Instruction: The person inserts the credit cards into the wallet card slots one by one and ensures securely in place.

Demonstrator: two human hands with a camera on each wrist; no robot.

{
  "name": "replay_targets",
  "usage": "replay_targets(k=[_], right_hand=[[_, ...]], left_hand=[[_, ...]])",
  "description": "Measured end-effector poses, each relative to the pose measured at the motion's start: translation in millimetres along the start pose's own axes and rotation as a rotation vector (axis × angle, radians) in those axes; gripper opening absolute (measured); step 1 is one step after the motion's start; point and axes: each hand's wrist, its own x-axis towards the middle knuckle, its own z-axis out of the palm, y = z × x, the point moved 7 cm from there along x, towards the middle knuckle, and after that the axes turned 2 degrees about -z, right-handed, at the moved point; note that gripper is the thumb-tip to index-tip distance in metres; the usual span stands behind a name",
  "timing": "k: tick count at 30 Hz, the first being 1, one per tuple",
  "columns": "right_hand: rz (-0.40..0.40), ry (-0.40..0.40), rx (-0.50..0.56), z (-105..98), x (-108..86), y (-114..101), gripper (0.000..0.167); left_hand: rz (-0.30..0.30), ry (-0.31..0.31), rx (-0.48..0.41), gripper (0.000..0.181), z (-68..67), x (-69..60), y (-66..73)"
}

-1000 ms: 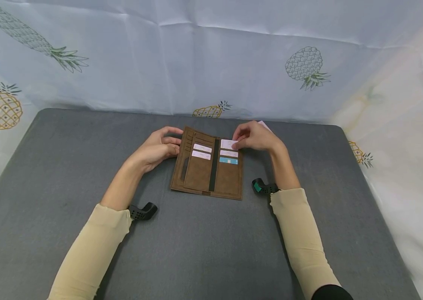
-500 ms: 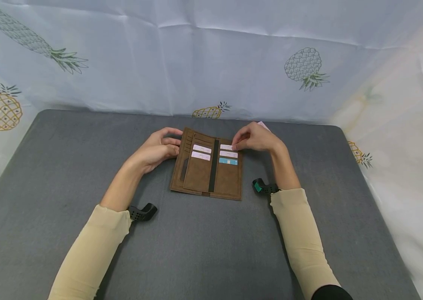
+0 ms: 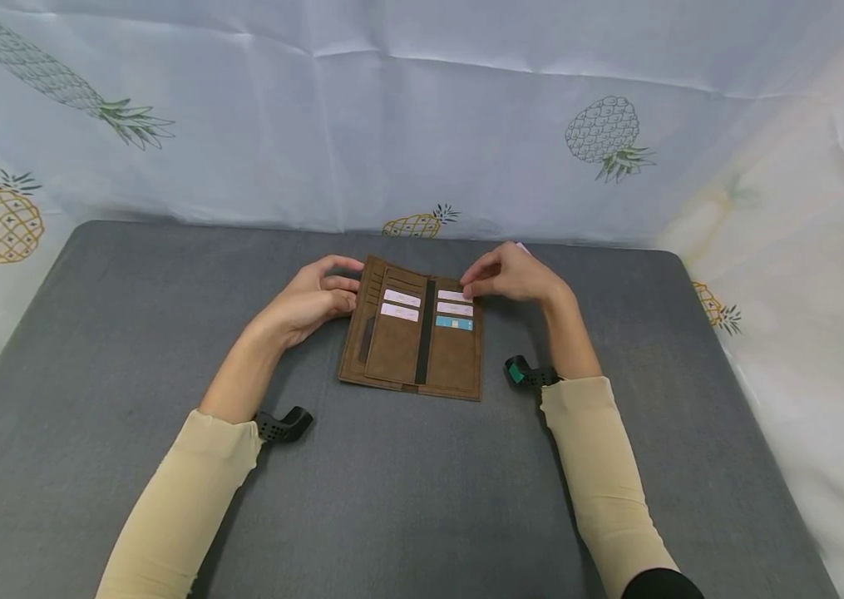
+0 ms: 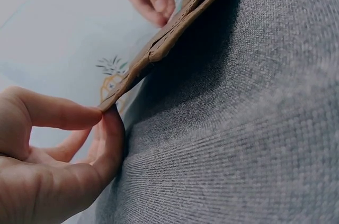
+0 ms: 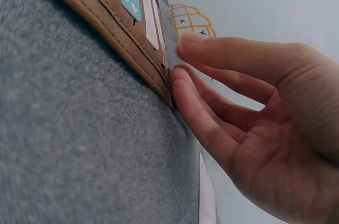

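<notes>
A brown wallet (image 3: 451, 358) lies unfolded on the grey table, its left side raised a little. My left hand (image 3: 314, 293) pinches the wallet's left edge, thumb above and fingers below, as the left wrist view shows. At the upper right corner is my right hand (image 3: 511, 273); its fingers (image 5: 193, 110) touch the wallet's edge, and the thumb is near the topmost card. On the right panel, a pale pink card (image 3: 451, 295) sits in the top slot, above another pink card (image 3: 455, 309) and a blue card (image 3: 454, 323). Two pink cards (image 3: 400, 312) show in the left panel.
Behind my right hand, a pale card (image 5: 206, 195) lies on the table (image 3: 407, 491), mostly hidden in the head view. A white curtain (image 3: 279, 125) with pineapple prints hangs along the table's far side. Black wrist mounts (image 3: 284, 424) are on both arms.
The top right card has slid down into its slot, so less of it shows than a second ago. My right hand has shifted only slightly; my left hand keeps its hold.
</notes>
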Motion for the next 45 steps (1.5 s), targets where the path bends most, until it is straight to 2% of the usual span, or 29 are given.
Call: replay_targets(k=[3, 10, 14, 16, 23, 30, 33, 45], right_hand=[[0.012, 0.051, 0.041, -5.9, -1.8, 5.0, 0.023], [0.093, 0.289, 0.099, -33.2, -13.5, 26.1, 0.03], [0.119, 0.408, 0.087, -47.2, -22.3, 38.1, 0.037], [0.139, 0.435, 0.063, -51.3, -25.1, 44.4, 0.04], [0.214, 0.412, -0.023, -54.0, -26.9, 56.6, 0.05], [0.268, 0.319, -0.074, -48.4, -24.1, 58.3, 0.061], [0.278, 0.301, -0.073, -47.4, -23.4, 58.2, 0.063], [0.292, 0.355, -0.016, -49.8, -25.2, 56.6, 0.058]], left_hand=[[-0.004, 0.002, -0.002, 0.066, -0.9, 0.3, -1.6], [-0.005, 0.003, 0.006, 0.067, -2.1, 0.2, -2.7], [-0.006, 0.004, 0.01, 0.066, -2.1, 0.4, -2.8], [-0.005, 0.002, 0.011, 0.066, -1.6, 0.5, -2.7], [0.0, 0.001, 0.006, 0.065, -0.7, 0.8, -2.8], [0.01, -0.007, 0.001, 0.065, 0.9, -0.3, -1.4], [0.012, -0.007, 0.003, 0.065, 1.0, -0.4, -0.8], [0.007, -0.001, 0.0, 0.067, 0.6, 1.5, -0.7]])
